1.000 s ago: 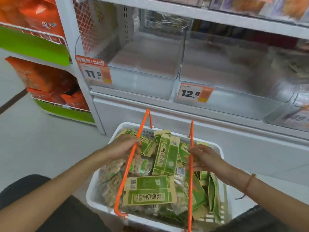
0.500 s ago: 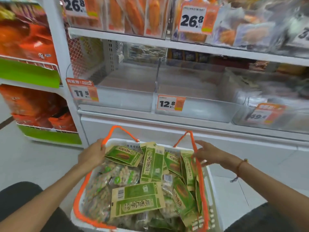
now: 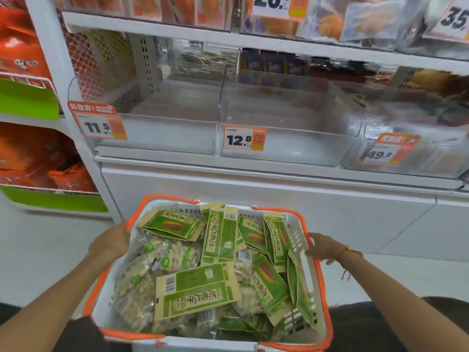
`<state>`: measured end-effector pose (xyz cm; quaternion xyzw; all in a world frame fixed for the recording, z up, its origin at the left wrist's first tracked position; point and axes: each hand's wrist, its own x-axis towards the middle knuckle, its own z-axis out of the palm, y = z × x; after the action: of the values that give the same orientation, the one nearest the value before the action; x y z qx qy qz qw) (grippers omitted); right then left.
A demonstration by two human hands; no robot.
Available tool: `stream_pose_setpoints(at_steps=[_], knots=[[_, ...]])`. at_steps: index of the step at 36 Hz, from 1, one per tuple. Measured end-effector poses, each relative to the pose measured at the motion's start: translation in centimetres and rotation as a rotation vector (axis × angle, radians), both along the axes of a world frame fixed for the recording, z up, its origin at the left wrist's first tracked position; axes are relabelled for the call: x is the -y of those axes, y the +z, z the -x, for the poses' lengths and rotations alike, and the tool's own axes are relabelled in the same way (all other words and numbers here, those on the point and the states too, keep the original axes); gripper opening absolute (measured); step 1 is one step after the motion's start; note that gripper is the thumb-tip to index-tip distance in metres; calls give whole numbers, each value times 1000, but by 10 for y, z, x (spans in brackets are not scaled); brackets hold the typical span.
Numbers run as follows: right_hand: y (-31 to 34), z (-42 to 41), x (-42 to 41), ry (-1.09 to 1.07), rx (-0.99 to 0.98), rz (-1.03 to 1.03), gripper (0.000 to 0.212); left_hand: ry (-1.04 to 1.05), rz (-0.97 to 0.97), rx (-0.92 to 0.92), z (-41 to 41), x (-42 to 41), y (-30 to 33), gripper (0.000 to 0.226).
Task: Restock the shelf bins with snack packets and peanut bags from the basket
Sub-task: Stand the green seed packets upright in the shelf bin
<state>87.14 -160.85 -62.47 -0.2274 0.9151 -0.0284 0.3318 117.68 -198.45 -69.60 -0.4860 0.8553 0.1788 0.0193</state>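
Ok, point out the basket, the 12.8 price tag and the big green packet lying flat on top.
basket (image 3: 308, 269): head view, bare right wall.
12.8 price tag (image 3: 244, 139): head view, middle of the tag.
green packet (image 3: 196, 290): head view, centre of its face.

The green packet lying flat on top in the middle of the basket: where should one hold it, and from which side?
Pinch the flat green packet at its raised right edge, coming from above with the right hand. It lies face up on the peanut bags, nothing covering it, so that edge looks free to lift.
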Motion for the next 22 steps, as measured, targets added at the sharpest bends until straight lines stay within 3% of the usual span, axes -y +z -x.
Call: stream_pose_setpoints(at_steps=[9, 16, 22], knots=[[-42, -7, -3, 31, -268, -37, 64, 24, -85, 68, -6, -5, -14, 42], [-54, 11, -4, -12, -290, 102, 62, 61, -152, 11, -8, -4, -17, 43], [-50, 18, -1, 26, -298, 65, 61, 57, -201, 14, -1, 2, -7, 43]])
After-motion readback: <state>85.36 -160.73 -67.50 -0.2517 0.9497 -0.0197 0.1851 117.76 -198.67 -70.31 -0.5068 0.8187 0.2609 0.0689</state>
